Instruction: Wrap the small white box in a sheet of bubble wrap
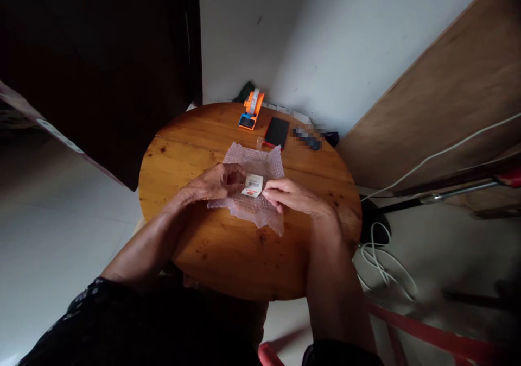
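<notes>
1. Far left: dark panel [101, 56], too underlit to make out; runs off frame.
2. Left arm: dark sleeve cut off at bottom edge, forearm angled up and right. Left hand [209, 183] palm down, fingers curled, thumb and fingertips at box's left edge. Firm grip or just contact: can't tell.
3. Counter [244, 263]: round, wooden; near edge partly hidden by the arms.
4. Bubble wrap [254, 157]: spread on counter, middle covered by hands and box.
5. Small white box [254, 183]: over the wrap, between both hands. Barcode and red mark show, print too small to read. Underside hidden; resting or lifted, can't tell.
6. Orange tape dispenser [253, 106]: far side, beyond wrap.
7. Dark slab with red edge [277, 132]: right of dispenser.
8. Right hand [291, 195]: forearm up from bottom, wrist bent left, thumb and index together at box's right edge. Pinching it or not: can't tell.
9. Dark object [307, 138]: pixelated, unidentifiable.
10. White cable [380, 268]: loops on floor, right.
</notes>
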Available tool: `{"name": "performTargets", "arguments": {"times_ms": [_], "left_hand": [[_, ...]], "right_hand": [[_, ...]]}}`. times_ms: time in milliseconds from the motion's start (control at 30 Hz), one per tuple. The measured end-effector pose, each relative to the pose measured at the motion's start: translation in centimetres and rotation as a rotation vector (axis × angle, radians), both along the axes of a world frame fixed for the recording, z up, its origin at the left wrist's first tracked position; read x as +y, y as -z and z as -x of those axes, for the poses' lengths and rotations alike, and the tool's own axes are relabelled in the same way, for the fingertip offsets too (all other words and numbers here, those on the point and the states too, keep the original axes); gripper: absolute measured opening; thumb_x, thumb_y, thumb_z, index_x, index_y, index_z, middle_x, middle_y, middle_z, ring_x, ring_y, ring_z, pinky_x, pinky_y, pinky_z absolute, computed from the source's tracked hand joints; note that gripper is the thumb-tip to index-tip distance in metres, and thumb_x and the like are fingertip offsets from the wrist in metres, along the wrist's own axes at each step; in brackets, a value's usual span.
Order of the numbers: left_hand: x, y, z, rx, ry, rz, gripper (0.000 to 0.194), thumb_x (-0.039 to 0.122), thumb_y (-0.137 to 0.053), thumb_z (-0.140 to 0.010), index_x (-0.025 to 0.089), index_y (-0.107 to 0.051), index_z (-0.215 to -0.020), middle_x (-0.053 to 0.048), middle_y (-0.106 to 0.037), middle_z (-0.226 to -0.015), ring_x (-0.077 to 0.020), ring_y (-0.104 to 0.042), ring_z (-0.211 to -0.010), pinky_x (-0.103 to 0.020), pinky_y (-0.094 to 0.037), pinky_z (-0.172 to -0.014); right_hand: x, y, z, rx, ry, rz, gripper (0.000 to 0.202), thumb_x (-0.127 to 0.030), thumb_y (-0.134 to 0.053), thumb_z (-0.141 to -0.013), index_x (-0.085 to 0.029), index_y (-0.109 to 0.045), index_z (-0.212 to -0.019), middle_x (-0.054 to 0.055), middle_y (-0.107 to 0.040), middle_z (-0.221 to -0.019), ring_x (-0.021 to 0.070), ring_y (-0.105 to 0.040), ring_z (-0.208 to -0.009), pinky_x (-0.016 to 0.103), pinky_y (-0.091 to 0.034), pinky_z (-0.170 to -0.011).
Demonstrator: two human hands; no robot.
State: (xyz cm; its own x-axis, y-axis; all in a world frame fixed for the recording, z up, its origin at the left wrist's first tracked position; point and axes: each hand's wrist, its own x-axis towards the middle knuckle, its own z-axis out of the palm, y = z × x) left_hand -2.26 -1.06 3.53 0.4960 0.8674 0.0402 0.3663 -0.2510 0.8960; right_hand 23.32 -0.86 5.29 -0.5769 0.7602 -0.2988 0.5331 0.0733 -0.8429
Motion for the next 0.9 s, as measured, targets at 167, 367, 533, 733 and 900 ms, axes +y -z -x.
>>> {"name": "performTargets", "arguments": {"times_ms": [167, 367, 533, 733, 900], "left_hand": [[-0.1, 1.1, -1.4, -0.033, -0.021, -0.194, 0.077, 0.033, -0.082, -0.07, 0.021, -0.053, -0.14, -0.015, -0.058, -0.134, -0.029, -0.06, -0.118, -0.04, -0.052, -0.096], [-0.1, 2.7, -2.8, 0.085, 0.022, -0.153, 0.108, 0.045, -0.088, -0.063, 0.016, -0.037, -0.154, -0.023, -0.052, -0.142, -0.0406, -0.05, -0.133, -0.054, -0.041, -0.111], [-0.6, 2.7, -3.4, 0.111, 0.051, -0.216, 0.104, 0.059, -0.083, -0.069, 0.023, -0.037, -0.155, -0.019, -0.043, -0.154, -0.0416, -0.037, -0.145, -0.057, -0.031, -0.12], [-1.3, 3.8, -4.3, 0.343, 0.11, -0.353, 0.097, 0.068, -0.08, -0.068, 0.028, -0.048, -0.15, -0.016, -0.017, -0.167, -0.0503, -0.014, -0.152, -0.067, -0.011, -0.122], [-1.4, 4.6, -4.7, 0.517, 0.214, -0.433, 0.102, 0.079, -0.072, -0.068, 0.03, -0.043, -0.153, -0.014, -0.02, -0.167, -0.0521, -0.002, -0.153, -0.072, -0.002, -0.12]], "right_hand": [[0.1, 0.3, 0.5, 0.084, 0.162, -0.201, 0.036, -0.039, -0.077, -0.069, -0.023, -0.058, -0.095, -0.001, -0.065, -0.082, 0.014, -0.06, -0.064, 0.026, -0.048, -0.053], [0.1, 2.0, 2.7, -0.004, 0.125, -0.459, 0.028, -0.025, -0.068, -0.074, -0.024, -0.062, -0.102, 0.002, -0.069, -0.093, 0.0198, -0.065, -0.082, 0.033, -0.052, -0.072], [1.3, 1.7, 0.0, 0.089, 0.404, -0.488, 0.032, -0.038, -0.072, -0.073, -0.022, -0.062, -0.1, 0.002, -0.07, -0.086, 0.0198, -0.064, -0.074, 0.033, -0.05, -0.065], [2.4, 1.3, -5.2, -0.418, 0.956, -0.59, 0.035, -0.034, -0.07, -0.071, -0.02, -0.067, -0.103, 0.014, -0.072, -0.098, 0.0343, -0.068, -0.094, 0.048, -0.051, -0.081], [2.2, 1.3, -6.2, -0.567, 0.923, -0.752, 0.041, -0.037, -0.071, -0.072, -0.017, -0.07, -0.108, 0.02, -0.068, -0.121, 0.041, -0.06, -0.118, 0.062, -0.043, -0.1]]}}
